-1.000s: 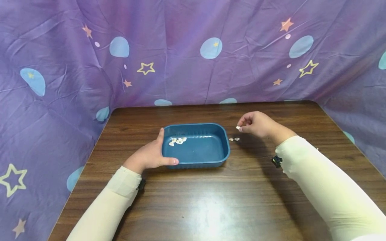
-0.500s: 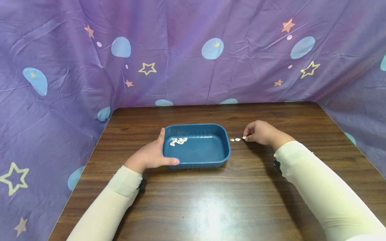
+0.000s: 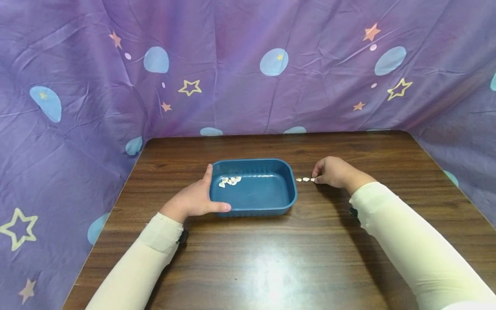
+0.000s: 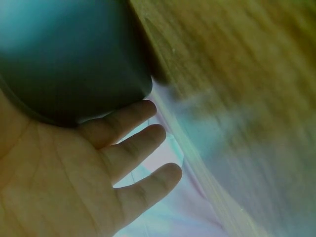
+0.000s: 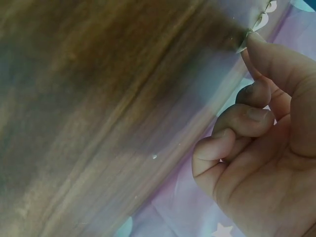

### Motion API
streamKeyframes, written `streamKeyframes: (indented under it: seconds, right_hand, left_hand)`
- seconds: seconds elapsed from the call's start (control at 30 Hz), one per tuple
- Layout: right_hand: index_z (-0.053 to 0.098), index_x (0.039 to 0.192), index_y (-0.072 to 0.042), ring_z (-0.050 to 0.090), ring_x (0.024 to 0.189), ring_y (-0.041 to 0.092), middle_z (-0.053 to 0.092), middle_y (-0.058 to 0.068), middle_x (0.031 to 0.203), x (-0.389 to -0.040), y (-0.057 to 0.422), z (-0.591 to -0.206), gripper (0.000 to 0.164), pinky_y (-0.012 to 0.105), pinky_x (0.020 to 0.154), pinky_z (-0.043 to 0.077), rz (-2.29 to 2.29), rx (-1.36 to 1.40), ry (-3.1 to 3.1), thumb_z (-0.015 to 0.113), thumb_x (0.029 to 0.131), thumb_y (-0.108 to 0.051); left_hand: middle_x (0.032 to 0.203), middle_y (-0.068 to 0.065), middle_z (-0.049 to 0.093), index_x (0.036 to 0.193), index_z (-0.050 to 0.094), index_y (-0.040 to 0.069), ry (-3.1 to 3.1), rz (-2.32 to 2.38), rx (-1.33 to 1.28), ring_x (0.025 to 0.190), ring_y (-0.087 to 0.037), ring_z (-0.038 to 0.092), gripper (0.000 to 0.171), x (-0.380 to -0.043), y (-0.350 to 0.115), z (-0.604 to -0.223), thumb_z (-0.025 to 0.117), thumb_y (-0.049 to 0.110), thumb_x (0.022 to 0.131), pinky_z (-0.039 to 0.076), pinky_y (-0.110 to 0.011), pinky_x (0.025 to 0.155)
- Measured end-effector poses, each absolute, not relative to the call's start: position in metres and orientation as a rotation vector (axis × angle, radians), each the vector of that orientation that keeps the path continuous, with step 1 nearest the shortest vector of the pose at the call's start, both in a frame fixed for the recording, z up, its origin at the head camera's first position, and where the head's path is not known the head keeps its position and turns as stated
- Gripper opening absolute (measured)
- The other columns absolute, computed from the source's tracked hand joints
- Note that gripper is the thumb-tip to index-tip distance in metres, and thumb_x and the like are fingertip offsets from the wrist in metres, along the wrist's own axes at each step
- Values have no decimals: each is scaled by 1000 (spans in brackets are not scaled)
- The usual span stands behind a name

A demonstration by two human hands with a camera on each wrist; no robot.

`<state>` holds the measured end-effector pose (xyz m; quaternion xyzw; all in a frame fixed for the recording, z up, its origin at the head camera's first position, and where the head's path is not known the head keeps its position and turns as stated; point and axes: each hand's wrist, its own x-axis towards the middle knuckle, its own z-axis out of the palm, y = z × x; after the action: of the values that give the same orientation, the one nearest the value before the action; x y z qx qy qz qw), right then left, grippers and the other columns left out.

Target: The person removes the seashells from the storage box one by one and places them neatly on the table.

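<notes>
Right hand (image 3: 335, 173) pinches white piece (image 3: 313, 179) right of blue tray (image 3: 255, 212); left hand (image 3: 192, 200), straight-fingered, contacts blue tray's left end.

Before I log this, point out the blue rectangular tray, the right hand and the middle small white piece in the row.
Blue rectangular tray (image 3: 258, 194), head view: bare floor.
Right hand (image 3: 333, 172), head view: its back.
Middle small white piece (image 3: 306, 179), head view: top.

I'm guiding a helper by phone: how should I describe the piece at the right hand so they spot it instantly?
On the brown table, find the blue tub. Right of it, three small pale pieces lie in a row. The end piece, farthest from the tub, is the only one the right hand pinches.
</notes>
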<state>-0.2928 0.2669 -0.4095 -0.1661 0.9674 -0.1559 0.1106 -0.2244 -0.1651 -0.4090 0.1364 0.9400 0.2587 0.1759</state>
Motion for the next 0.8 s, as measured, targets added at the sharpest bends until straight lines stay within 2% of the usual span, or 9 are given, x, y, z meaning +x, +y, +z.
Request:
streamKeyframes:
  seconds: [0.2, 0.33, 0.43, 0.6, 0.8]
  right_hand:
    - [76, 91, -7, 61, 80, 18, 73, 0, 83, -294, 264, -399, 8, 39, 80, 49, -588, -474, 2851, 81, 89, -12]
    - [77, 97, -5, 62, 80, 15, 75, 1, 85, -293, 251, -386, 8, 34, 78, 49, -762, -496, 2891, 79, 93, -12]
    - [78, 102, -5, 62, 76, 13, 72, 1, 81, -291, 232, -377, 11, 31, 74, 50, -868, -553, 2899, 76, 95, -14]
    - [79, 101, -7, 56, 64, 12, 62, -1, 69, -285, 191, -369, 11, 28, 63, 47, -987, -667, 2873, 77, 94, -14]
    - [79, 101, -9, 49, 61, 11, 52, -5, 65, -278, 144, -370, 12, 30, 60, 42, -979, -761, 2839, 80, 92, -17]
  left_hand:
    - [165, -35, 30, 166, -17, 3, 2667, 728, 399, 148, -48, 43, 147, -225, -164, -408, 83, 66, 80, 36, -56, 122]
    - [165, -35, 29, 166, -17, 3, 2671, 725, 396, 148, -48, 42, 147, -224, -164, -408, 83, 67, 80, 35, -56, 122]
    - [165, -36, 29, 166, -17, 2, 2672, 724, 397, 148, -48, 42, 147, -224, -164, -408, 83, 67, 80, 35, -56, 122]
    - [165, -36, 29, 165, -18, 1, 2671, 714, 401, 148, -48, 42, 146, -224, -165, -407, 82, 67, 81, 35, -56, 122]
    - [164, -37, 31, 165, -18, 0, 2673, 715, 405, 148, -47, 43, 146, -225, -165, -408, 82, 67, 81, 36, -56, 122]
